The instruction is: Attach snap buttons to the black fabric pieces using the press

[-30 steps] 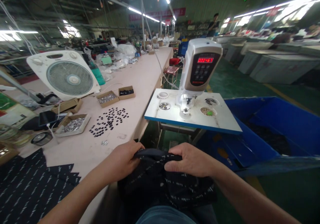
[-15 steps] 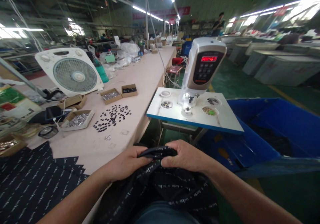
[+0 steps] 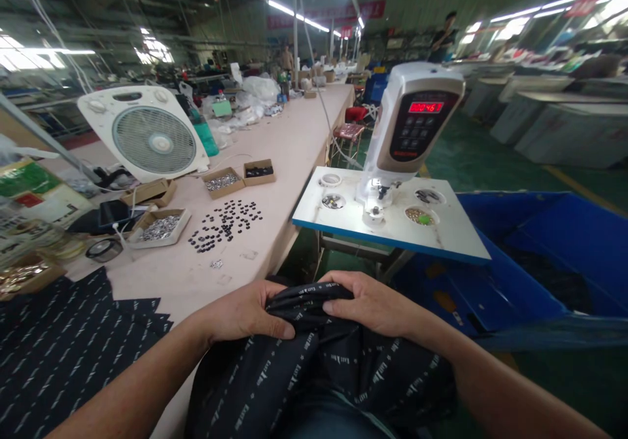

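Note:
Black fabric with white lettering [image 3: 275, 367] lies bunched over my lap, its upper edge gathered into folds between my hands. My left hand [image 3: 248, 311] grips the folds from the left, thumb on top. From the right, my right hand [image 3: 370, 303] pinches the same edge, its thumb pressed on the cloth. Beyond my hands stands a white press machine [image 3: 412, 122] with a lit red display, on a white board with a blue edge [image 3: 441, 229]. Small black round pieces [image 3: 228, 223] are scattered on the table to the left.
On the pink-topped table [image 3: 289, 151] stand a white fan [image 3: 154, 138], a box of silvery pieces [image 3: 159, 228] and other small boxes. Stacked printed black fabric [image 3: 78, 354] lies at left. Blue bins [image 3: 515, 295] stand at right. A person [image 3: 443, 38] is far back.
My left thumb has moved down over the folds, and the fabric below my hands is spread wider. The view has shifted slightly, so the machine and table appear farther right.

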`<state>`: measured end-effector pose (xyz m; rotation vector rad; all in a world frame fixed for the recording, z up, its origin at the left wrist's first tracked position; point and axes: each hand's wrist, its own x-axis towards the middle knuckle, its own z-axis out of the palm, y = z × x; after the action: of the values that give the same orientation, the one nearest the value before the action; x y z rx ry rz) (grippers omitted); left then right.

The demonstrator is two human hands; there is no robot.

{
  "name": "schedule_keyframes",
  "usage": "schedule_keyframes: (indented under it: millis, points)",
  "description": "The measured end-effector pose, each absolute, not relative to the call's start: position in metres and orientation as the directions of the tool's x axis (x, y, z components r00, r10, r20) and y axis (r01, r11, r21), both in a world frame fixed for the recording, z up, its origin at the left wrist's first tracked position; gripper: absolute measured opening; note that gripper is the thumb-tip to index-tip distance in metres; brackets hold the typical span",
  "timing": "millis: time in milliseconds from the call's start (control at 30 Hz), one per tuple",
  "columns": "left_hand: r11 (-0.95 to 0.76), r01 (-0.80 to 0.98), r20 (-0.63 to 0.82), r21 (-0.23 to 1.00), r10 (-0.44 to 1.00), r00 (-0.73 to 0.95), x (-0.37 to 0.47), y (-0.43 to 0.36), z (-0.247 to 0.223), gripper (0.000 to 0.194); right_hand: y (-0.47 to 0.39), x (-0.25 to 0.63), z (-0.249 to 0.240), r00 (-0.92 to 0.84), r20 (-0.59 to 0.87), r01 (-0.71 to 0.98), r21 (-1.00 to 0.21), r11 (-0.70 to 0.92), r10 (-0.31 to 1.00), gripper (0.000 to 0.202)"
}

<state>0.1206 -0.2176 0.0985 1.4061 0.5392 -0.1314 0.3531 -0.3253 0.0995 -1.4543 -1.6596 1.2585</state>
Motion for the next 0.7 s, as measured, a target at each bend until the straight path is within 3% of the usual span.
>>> schedule_keyframes:
  millis: [233,333,400,467,533,567,633,700]
  points:
    - [0.095,0.429,-0.439,0.898,0.260,0.860,0.119,-0.217,0.087,0.024,-0.324,0.352,0.089,-0.184,-0.171,0.481,-0.875,-0.063,0.968,0.019]
    - [-0.133,0.441,-0.383,0.888,0.316,0.868,0.119,-0.217,0.080,0.017,-0.324,0.351,0.083,-0.202,-0.138,0.518,-0.855,-0.014,0.969,0.021]
    - [-0.465,0.445,-0.248,0.766,0.424,0.871,0.121,-0.215,0.080,0.018,-0.322,0.348,0.079,-0.204,-0.034,0.638,-0.762,0.106,0.978,0.014]
    - [-0.769,0.449,-0.064,0.455,0.474,0.878,0.123,-0.214,0.081,0.019,-0.319,0.343,0.075,-0.219,0.088,0.784,-0.578,0.229,0.972,0.010]
    - [-0.884,0.437,0.038,0.164,0.449,0.893,0.126,-0.216,0.079,0.019,-0.318,0.337,0.071,-0.259,0.162,0.860,-0.410,0.304,0.952,0.011]
    - [-0.901,0.423,0.059,0.095,0.429,0.901,0.126,-0.220,0.075,0.018,-0.319,0.335,0.069,-0.272,0.189,0.871,-0.368,0.325,0.943,0.014]
    - [-0.910,0.403,0.109,0.098,0.413,0.904,0.126,-0.233,0.061,0.017,-0.325,0.332,0.062,-0.267,0.248,0.870,-0.355,0.343,0.931,0.023]
    - [-0.893,0.391,0.159,0.224,0.430,0.889,0.124,-0.253,0.041,0.021,-0.336,0.332,0.053,-0.238,0.273,0.848,-0.409,0.336,0.932,0.032]
